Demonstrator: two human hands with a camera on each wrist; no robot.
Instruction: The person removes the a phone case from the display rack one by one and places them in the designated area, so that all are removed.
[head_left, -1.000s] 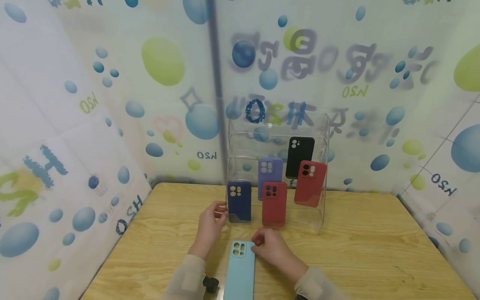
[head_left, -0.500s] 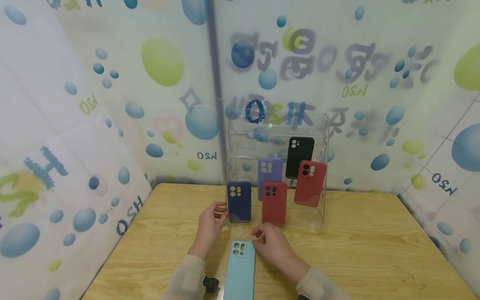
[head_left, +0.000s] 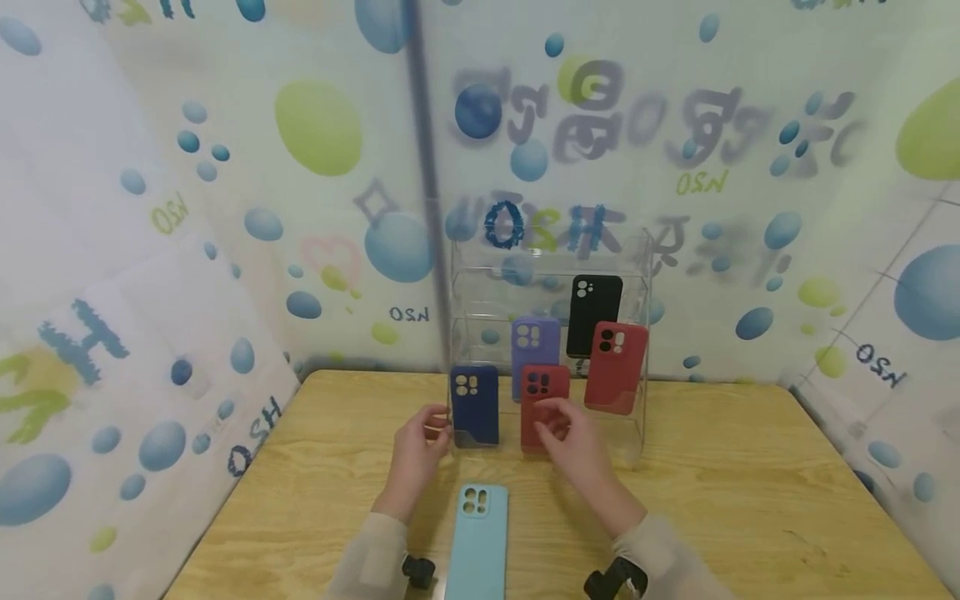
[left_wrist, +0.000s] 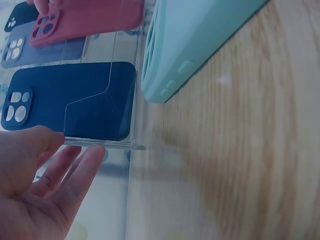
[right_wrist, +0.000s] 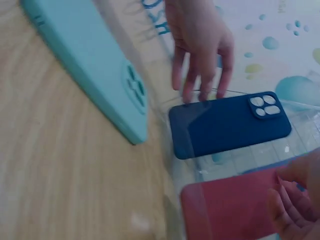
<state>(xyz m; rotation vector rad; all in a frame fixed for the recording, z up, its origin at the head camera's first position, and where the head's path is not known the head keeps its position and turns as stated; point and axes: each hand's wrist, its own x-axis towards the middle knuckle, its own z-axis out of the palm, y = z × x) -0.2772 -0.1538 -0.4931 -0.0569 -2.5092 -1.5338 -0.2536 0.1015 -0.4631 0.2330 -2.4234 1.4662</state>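
Note:
My left hand [head_left: 417, 446] is at the left side of a clear tiered display stand [head_left: 641, 433], its fingertips touching the side edge beside a dark blue phone case [left_wrist: 75, 100]. In front of a red phone case [head_left: 531, 429] in the bottom tier, my right hand [head_left: 581, 446] hovers with thumb and index finger bent and a gap between them. Whether those fingertips touch that case cannot be told. A light blue phone case [head_left: 480, 542] stands out in front of the stand, between my forearms; its lower end is cut off in the head view.
Behind the front cases, the stand carries a purple phone case [head_left: 536, 333], a black phone case [head_left: 594, 312] and a second red phone case [head_left: 617, 367], which leans. The wooden table [head_left: 750, 500] backs onto a patterned curtain [head_left: 330, 250].
From beside the light blue case's top corner, my right hand has moved up and forward to the lower red case. My left hand stays at the stand's side. The head view has shifted slightly.

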